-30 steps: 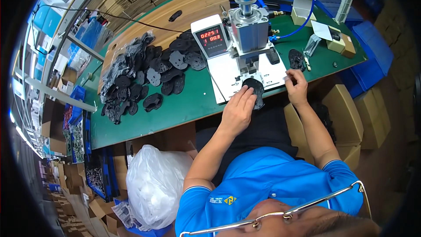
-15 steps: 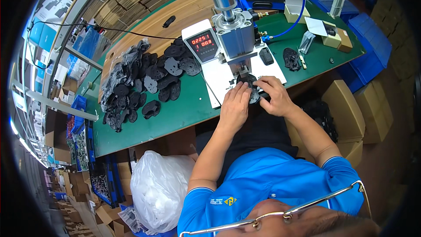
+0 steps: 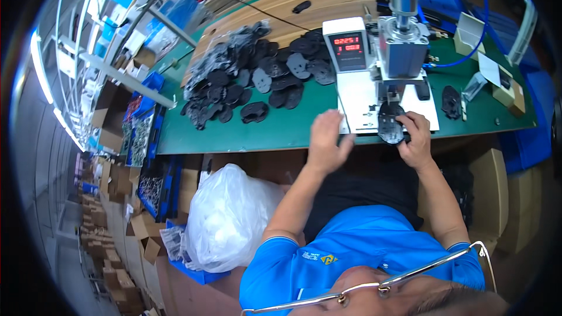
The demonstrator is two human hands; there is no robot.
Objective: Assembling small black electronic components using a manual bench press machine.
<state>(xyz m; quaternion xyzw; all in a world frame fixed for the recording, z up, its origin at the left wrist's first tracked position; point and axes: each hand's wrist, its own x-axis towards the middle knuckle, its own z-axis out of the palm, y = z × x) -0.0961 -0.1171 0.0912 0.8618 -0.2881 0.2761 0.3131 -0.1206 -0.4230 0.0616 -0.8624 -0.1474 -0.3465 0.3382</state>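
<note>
A black, rounded plastic plate (image 3: 390,126) lies on the white base of a bench press (image 3: 404,52), with its far end under the press head. My right hand (image 3: 415,140) grips the near right edge of the plate between thumb and fingers. Off to the left, my left hand (image 3: 328,142) is held over the front edge of the table, near the corner of the white base. Its fingers are stretched out, the thumb stands apart, and nothing is in it. Beyond it a heap of similar black plates (image 3: 263,79) covers part of the green table.
A white counter box (image 3: 346,47) with red digits stands beside the press. To the right are another black part (image 3: 451,102), small cartons (image 3: 502,90) and a blue air hose (image 3: 468,58). A white plastic bag (image 3: 228,216) stands below the table's front edge.
My left hand has let go of the plate and moved away to the left. My right hand stays on the plate. The whole view has swung left, so the table appears farther right.
</note>
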